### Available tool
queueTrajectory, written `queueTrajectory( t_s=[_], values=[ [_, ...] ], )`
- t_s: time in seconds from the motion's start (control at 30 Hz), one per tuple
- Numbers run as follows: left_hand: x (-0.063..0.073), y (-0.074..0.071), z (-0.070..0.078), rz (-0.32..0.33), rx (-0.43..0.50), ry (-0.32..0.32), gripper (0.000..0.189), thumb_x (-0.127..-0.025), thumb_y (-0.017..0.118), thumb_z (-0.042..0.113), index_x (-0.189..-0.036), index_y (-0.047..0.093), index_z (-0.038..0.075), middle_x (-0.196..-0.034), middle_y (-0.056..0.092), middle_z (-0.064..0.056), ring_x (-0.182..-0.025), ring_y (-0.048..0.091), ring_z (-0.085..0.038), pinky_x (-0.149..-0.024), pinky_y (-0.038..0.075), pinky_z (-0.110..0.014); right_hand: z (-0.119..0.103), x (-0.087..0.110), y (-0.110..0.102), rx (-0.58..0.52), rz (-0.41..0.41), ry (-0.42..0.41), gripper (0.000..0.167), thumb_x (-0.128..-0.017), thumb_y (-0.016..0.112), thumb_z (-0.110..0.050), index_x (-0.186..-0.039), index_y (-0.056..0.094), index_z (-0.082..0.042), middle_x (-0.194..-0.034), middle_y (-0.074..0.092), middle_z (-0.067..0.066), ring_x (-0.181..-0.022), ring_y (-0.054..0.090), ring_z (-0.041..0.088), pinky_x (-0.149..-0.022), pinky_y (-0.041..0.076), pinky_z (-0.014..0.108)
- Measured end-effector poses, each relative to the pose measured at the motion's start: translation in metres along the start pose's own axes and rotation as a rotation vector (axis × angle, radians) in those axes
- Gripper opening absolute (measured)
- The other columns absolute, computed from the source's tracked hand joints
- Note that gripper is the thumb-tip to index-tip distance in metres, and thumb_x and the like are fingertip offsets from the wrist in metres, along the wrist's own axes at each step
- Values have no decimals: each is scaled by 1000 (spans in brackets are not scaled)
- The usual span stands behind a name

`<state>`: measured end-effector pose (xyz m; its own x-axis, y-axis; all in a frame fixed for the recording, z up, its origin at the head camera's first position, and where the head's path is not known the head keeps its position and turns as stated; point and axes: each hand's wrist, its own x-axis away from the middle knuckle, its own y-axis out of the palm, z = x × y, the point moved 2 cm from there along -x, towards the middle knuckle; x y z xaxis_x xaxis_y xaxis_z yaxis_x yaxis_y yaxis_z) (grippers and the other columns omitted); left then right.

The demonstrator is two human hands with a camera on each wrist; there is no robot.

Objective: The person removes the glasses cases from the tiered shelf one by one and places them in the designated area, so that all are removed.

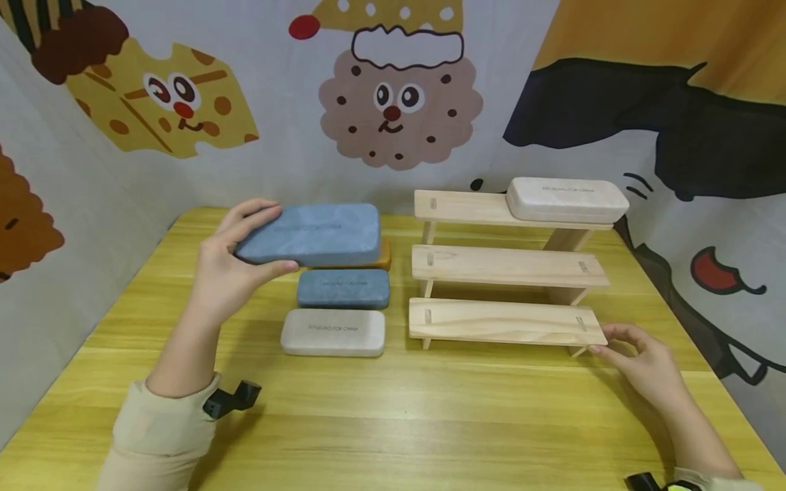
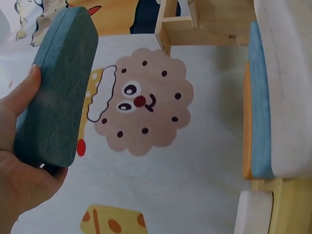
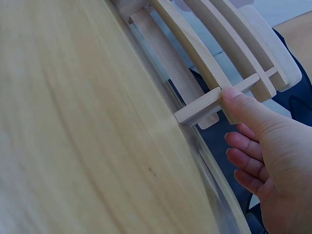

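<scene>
My left hand [image 1: 230, 262] grips a blue glasses case [image 1: 319, 232] by its left end, thumb along the near side and fingers behind. The case is raised above the table; in the left wrist view it appears as a dark teal case [image 2: 61, 92]. Beneath and beyond it peeks an orange case [image 1: 385, 256]. Nearer lie a smaller blue case [image 1: 344, 288] and a white case [image 1: 334, 334]. At the right, my right hand [image 1: 651, 365] pinches the right end of the bottom shelf of a three-step wooden rack [image 1: 503, 322], with the thumb [image 3: 234, 95] on the wood.
Another white case [image 1: 568, 199] sits on the right part of the rack's top shelf [image 1: 467, 206]. Everything stands on a yellow wood-grain table [image 1: 393, 423]. Cartoon-printed cloth [image 1: 276, 102] hangs behind and at both sides.
</scene>
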<state>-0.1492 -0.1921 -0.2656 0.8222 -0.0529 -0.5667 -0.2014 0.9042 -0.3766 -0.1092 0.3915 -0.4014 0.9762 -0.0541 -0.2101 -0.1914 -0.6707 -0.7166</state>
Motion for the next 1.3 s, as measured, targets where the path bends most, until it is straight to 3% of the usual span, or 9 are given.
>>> queueTrajectory(
  t_s=[0.27, 0.73, 1.07, 1.3],
  values=[
    [10, -15, -10, -2, 10, -15, 71, -63, 84, -13, -128, 62, 5, -134, 51, -5, -122, 43, -15, -95, 36, -18, -2, 0, 0, 13, 3, -4, 42, -82, 78, -24, -110, 62, 2, -97, 57, -21, -99, 39, -17, -78, 30, 1],
    [27, -45, -37, -14, -39, -73, 70, -64, 82, -14, -129, 60, 2, -135, 49, -3, -121, 42, -13, -93, 36, -13, -2, 0, 1, 29, 10, 2, 42, -81, 79, -25, -109, 62, 1, -96, 58, -19, -98, 39, -17, -78, 29, 4],
    [29, -63, -52, -13, -61, -63, 70, -65, 79, -18, -129, 60, 1, -135, 50, -5, -122, 44, -13, -94, 37, -14, -2, 1, 0, 24, 14, 2, 41, -81, 79, -25, -109, 62, 1, -96, 58, -19, -98, 40, -16, -77, 29, 2],
    [31, -73, -68, -29, -82, -98, 68, -69, 79, -14, -132, 58, 3, -137, 48, -3, -124, 41, -11, -94, 35, -11, -1, 1, 0, 26, 10, 4, 42, -81, 79, -25, -109, 62, 1, -97, 58, -18, -98, 40, -16, -77, 30, 1]
  ],
)
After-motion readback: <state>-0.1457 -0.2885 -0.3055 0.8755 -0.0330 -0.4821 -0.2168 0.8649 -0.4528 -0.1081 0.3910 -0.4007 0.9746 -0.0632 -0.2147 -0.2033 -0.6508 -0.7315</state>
